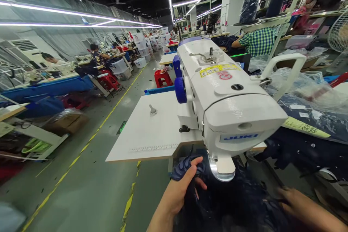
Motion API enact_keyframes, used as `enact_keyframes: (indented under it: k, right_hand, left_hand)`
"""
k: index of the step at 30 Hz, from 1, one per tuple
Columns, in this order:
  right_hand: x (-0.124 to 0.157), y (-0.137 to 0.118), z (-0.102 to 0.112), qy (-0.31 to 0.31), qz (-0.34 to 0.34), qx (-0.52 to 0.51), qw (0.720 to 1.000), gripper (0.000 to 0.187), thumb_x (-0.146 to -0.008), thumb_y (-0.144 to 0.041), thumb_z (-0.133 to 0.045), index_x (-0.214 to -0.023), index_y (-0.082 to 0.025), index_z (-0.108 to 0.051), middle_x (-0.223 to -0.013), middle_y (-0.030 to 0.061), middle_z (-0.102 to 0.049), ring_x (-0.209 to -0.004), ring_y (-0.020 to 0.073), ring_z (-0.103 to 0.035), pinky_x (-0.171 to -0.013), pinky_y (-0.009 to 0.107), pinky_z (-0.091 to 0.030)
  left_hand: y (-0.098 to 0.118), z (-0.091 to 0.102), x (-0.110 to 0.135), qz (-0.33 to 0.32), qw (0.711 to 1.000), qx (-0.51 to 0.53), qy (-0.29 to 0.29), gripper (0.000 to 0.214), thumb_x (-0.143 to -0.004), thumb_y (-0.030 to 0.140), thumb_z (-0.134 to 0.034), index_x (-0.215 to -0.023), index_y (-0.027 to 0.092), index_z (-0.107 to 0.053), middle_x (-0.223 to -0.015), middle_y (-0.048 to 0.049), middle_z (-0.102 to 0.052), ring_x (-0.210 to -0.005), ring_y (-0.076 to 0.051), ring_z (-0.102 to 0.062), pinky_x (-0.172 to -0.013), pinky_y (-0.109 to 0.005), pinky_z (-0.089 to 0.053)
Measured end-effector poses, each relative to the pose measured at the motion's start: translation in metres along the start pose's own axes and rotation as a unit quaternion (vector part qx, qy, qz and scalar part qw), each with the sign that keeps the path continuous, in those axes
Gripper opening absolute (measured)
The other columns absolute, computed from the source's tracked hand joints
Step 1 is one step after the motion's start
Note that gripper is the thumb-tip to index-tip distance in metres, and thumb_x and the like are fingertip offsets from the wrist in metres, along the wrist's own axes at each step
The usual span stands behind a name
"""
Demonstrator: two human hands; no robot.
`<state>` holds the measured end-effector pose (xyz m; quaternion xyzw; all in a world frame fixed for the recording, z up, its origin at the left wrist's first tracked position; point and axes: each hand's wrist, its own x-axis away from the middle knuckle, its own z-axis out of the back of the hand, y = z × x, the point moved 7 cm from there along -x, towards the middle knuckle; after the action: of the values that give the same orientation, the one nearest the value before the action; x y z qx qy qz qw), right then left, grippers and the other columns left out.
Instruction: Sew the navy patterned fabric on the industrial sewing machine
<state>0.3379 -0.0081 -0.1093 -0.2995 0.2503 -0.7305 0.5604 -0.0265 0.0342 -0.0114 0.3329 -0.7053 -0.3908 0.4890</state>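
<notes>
The left hand (179,185) pinches the dark navy fabric (233,203) bunched below the worktop's (152,130) near edge, under the Juki sewing machine (225,94) head. The right hand's (296,203) grip lies flat on it. Loose folds could snag there.

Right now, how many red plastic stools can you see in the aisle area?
2. One red stool stands behind the sewing machine by the aisle; another red stool sits farther left near the seated workers. More may be hidden behind tables.
</notes>
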Motion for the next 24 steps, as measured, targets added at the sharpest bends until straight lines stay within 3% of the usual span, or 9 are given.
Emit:
enact_keyframes:
  k: [2, 5, 8, 11, 13, 15, 20, 22, 24]
  right_hand:
    - [-0.003, -0.022, -0.012, -0.049, 0.025, -0.024, 0.998, 0.022, -0.059, -0.045, -0.072, -0.071, -0.028, -0.076, -0.089, 0.0109, -0.076, -0.094, 0.0396, -0.065, -0.089, 0.050, -0.046]
    - [0.008, -0.098, -0.041, -0.175, 0.079, -0.174, 0.966, 0.040, -0.086, -0.051, -0.052, -0.111, -0.026, -0.069, -0.121, 0.0061, -0.067, -0.115, 0.0311, -0.056, -0.103, 0.043, -0.039]
    - [0.026, -0.169, -0.070, -0.285, 0.120, -0.245, 0.919, 0.045, -0.090, -0.054, -0.046, -0.113, -0.024, -0.069, -0.116, 0.0051, -0.069, -0.109, 0.0278, -0.060, -0.104, 0.041, -0.038]
    - [0.036, -0.203, -0.089, -0.359, 0.129, -0.293, 0.877, 0.042, -0.090, -0.052, -0.047, -0.113, -0.025, -0.070, -0.114, 0.0028, -0.070, -0.109, 0.0261, -0.061, -0.101, 0.039, -0.042]
    - [0.038, -0.210, -0.091, -0.379, 0.140, -0.327, 0.854, 0.040, -0.089, -0.048, -0.051, -0.117, -0.024, -0.067, -0.115, 0.0026, -0.069, -0.112, 0.0270, -0.059, -0.101, 0.039, -0.041]
    - [0.037, -0.207, -0.085, -0.374, 0.149, -0.326, 0.856, 0.039, -0.087, -0.041, -0.058, -0.121, -0.024, -0.064, -0.115, 0.0027, -0.068, -0.112, 0.0282, -0.058, -0.099, 0.040, -0.041]
    - [0.026, -0.184, -0.049, -0.282, 0.154, -0.214, 0.922, 0.028, -0.085, -0.030, -0.062, -0.112, -0.030, -0.065, -0.107, 0.0007, -0.068, -0.099, 0.0246, -0.061, -0.088, 0.031, -0.045]
    - [0.024, -0.178, -0.036, -0.250, 0.171, -0.154, 0.940, 0.014, -0.087, -0.033, -0.059, -0.097, -0.029, -0.069, -0.097, 0.0002, -0.067, -0.091, 0.0221, -0.061, -0.081, 0.027, -0.045]
    - [0.026, -0.175, -0.030, -0.242, 0.185, -0.099, 0.947, 0.016, -0.090, -0.037, -0.056, -0.091, -0.029, -0.069, -0.091, 0.0002, -0.063, -0.084, 0.0200, -0.061, -0.075, 0.026, -0.045]
  left_hand:
    - [-0.003, -0.005, 0.000, 0.003, 0.999, -0.014, -0.028, 0.042, -0.088, 0.045, -0.050, -0.116, 0.015, -0.060, -0.063, -0.0056, -0.067, -0.055, -0.013, -0.060, -0.045, -0.018, -0.043]
    - [-0.011, -0.020, 0.005, 0.025, 0.992, -0.059, -0.106, 0.034, -0.088, 0.042, -0.052, -0.099, 0.014, -0.067, -0.057, -0.0034, -0.064, -0.043, -0.007, -0.053, -0.043, -0.016, -0.041]
    - [-0.018, -0.033, 0.013, 0.036, 0.979, -0.114, -0.167, 0.034, -0.088, 0.040, -0.052, -0.107, 0.016, -0.067, -0.058, -0.0015, -0.062, -0.046, -0.006, -0.052, -0.045, -0.014, -0.042]
    - [-0.021, -0.034, 0.017, 0.034, 0.973, -0.150, -0.172, 0.040, -0.088, 0.039, -0.051, -0.122, 0.019, -0.060, -0.060, 0.0001, -0.061, -0.046, -0.005, -0.050, -0.048, -0.016, -0.043]
    - [-0.020, -0.028, 0.018, 0.036, 0.977, -0.142, -0.155, 0.043, -0.088, 0.038, -0.051, -0.126, 0.020, -0.056, -0.059, 0.0009, -0.059, -0.048, -0.006, -0.050, -0.050, -0.018, -0.044]
    - [-0.016, -0.023, 0.018, 0.031, 0.981, -0.134, -0.136, 0.043, -0.088, 0.036, -0.051, -0.127, 0.020, -0.055, -0.060, 0.0011, -0.058, -0.051, -0.008, -0.052, -0.054, -0.020, -0.045]
    - [-0.012, -0.024, 0.014, 0.025, 0.976, -0.185, -0.111, 0.038, -0.086, 0.021, -0.047, -0.121, 0.017, -0.059, -0.061, 0.0002, -0.058, -0.056, -0.010, -0.054, -0.062, -0.023, -0.045]
    - [-0.017, -0.027, 0.011, 0.044, 0.972, -0.205, -0.104, 0.039, -0.085, 0.020, -0.046, -0.122, 0.017, -0.057, -0.064, -0.0009, -0.060, -0.056, -0.011, -0.055, -0.060, -0.024, -0.045]
    - [-0.022, -0.029, 0.009, 0.044, 0.971, -0.214, -0.101, 0.038, -0.084, 0.020, -0.047, -0.121, 0.018, -0.058, -0.068, -0.0012, -0.061, -0.054, -0.010, -0.053, -0.058, -0.024, -0.044]
